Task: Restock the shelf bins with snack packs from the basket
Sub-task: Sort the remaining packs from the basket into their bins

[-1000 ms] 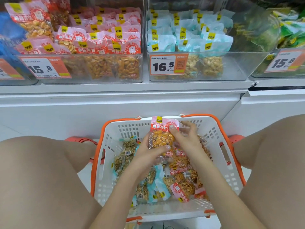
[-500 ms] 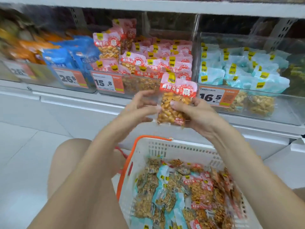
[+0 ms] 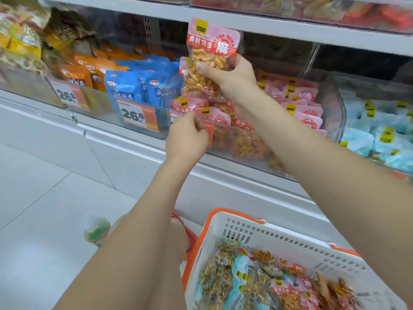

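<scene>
My right hand grips a pink peanut pack and holds it upright above the clear shelf bin, which is full of the same pink packs. My left hand is at that bin's front rim, its fingers curled over the edge beside the orange price tag. The white basket with orange trim sits at the lower right, between my knees. Several pink and pale blue snack packs lie in it.
Left of the pink bin is a bin of dark blue packs, then orange packs. A bin of pale blue packs stands to the right. An upper shelf edge runs just above the raised pack. A green bottle lies on the floor.
The pink pack has gone from the basket up to the shelf bin. My left hand let go of it and moved to the bin's front rim; only my right hand holds the pack.
</scene>
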